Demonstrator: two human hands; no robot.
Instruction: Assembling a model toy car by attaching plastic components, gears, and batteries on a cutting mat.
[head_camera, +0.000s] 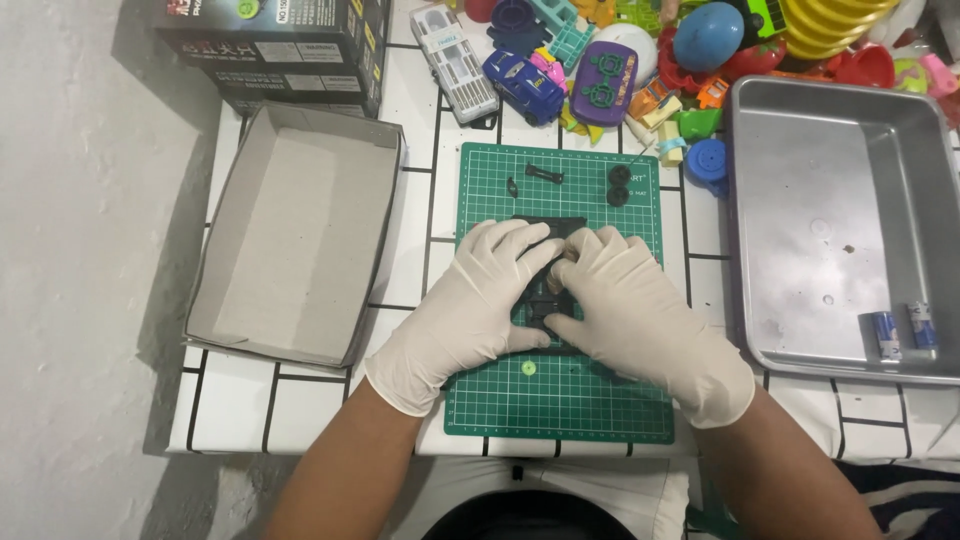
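Both my hands wear white gloves and meet over a green cutting mat (560, 400). My left hand (475, 305) and my right hand (640, 315) press together on a flat black plastic part (548, 300), which shows between and above the fingers; most of it is hidden. At the mat's far end lie two small black wheels (618, 184), a short black axle piece (544, 174) and a tiny black bit (512, 186). A small green round piece (529, 368) rests on the mat just below my hands.
An open cardboard box lid (300, 235) lies left of the mat. A metal tray (800, 230) on the right holds two blue-and-white batteries (900, 332). Colourful plastic toys (600, 60), including a blue car, crowd the back. Dark boxes (280, 45) stand at the back left.
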